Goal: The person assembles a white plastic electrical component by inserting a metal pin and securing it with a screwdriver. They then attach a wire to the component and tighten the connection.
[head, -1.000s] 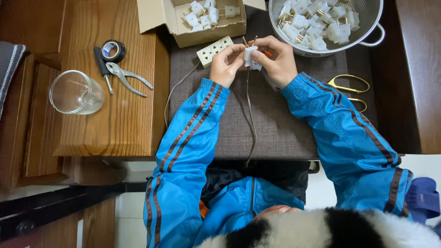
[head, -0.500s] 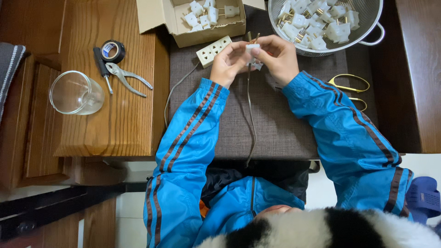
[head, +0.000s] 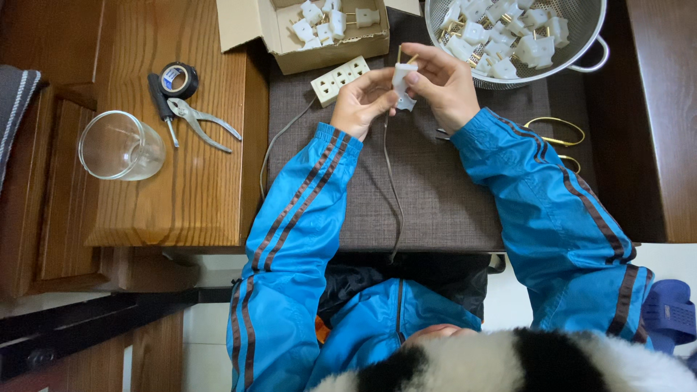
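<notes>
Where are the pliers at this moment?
In the head view, the pliers lie on the wooden table at the left, between the black tape roll and the glass, beside a screwdriver.

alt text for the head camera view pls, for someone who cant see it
Seen from above, a person in a blue jacket holds a white plug with a thin cord between the left hand and right hand, over a grey mat. Around it lie a power strip, a cardboard box and metal colander of white plugs, pliers, tape and a glass.
</notes>
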